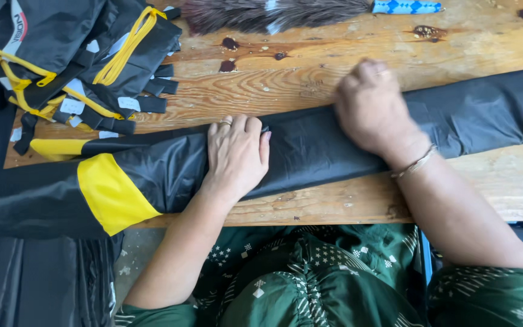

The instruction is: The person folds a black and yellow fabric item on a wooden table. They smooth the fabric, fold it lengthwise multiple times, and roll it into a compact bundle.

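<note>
Sitting close against the near edge of the bench (334,72), the person wears a green patterned garment (310,278) that fills the bottom of the view.

Both forearms reach forward onto a long black fabric piece (316,145) laid flat across the wood from left to right. The left hand (235,156) rests palm down on it near the middle, fingers together and extended, a ring on one finger; this grip is flat and pressing, not pinching anything, and appears to pin the cloth so it cannot slide. The right hand (373,109) lies further along to the right, at the far edge of the same piece, knuckles up and fingers curled over that edge. Whether the fingertips pinch the cloth beneath cannot be told, as they are hidden. A thin bracelet (414,162) sits at that wrist.

To the left, the fabric carries a yellow panel (113,194) and overhangs the near edge of the bench, draping down toward the floor.

Further back at the left corner lies a heap of similar black and yellow pieces (74,54) with yellow straps and small white tags, stacked loosely and kept apart from the one under the hands.

At the far edge rests a feather duster (273,13) with a blue patterned handle, lying on its side, well apart from both hands. Dark stains mark the wood near it.
</note>
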